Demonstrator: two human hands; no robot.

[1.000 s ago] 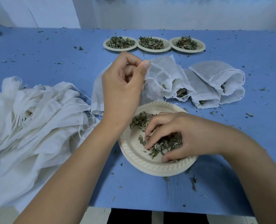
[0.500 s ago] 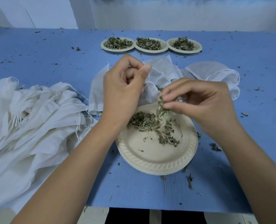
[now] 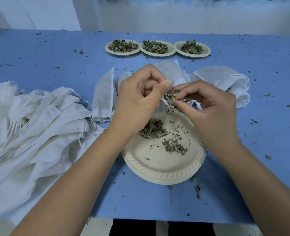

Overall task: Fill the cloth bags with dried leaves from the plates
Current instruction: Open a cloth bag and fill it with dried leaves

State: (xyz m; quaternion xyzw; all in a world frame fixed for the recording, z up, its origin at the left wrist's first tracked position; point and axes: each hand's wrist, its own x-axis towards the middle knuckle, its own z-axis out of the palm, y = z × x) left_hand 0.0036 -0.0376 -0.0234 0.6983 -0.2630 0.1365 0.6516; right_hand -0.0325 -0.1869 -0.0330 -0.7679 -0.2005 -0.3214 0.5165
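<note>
Blue cloth-covered table (image 3: 55, 53) w/ leaf crumbs all over, pale wall behind. My left grip (image 3: 137, 99) is curled, thumb & fingers pinching the edge of a thin white cloth bag (image 3: 169, 69), held up just past the far rim of the near plate. My right grip (image 3: 209, 108) pinches a tuft of dried grey-green leaves (image 3: 170, 102) btw thumb & fingertips, right at the bag's edge beside my left thumb; a few bits hang down over the plate. Round beige plate w/ moulded rim (image 3: 163, 176) sits under both wrists, two small leaf heaps (image 3: 152, 130) lying in it. Far side: row of three small beige plates (image 3: 158, 55), ea. piled w/ leaves, rims touching. Big heap of empty white drawstring bags (image 3: 30, 125) at left. Folded-over white bags (image 3: 226, 79) at right, leaf bits showing at one mouth.
</note>
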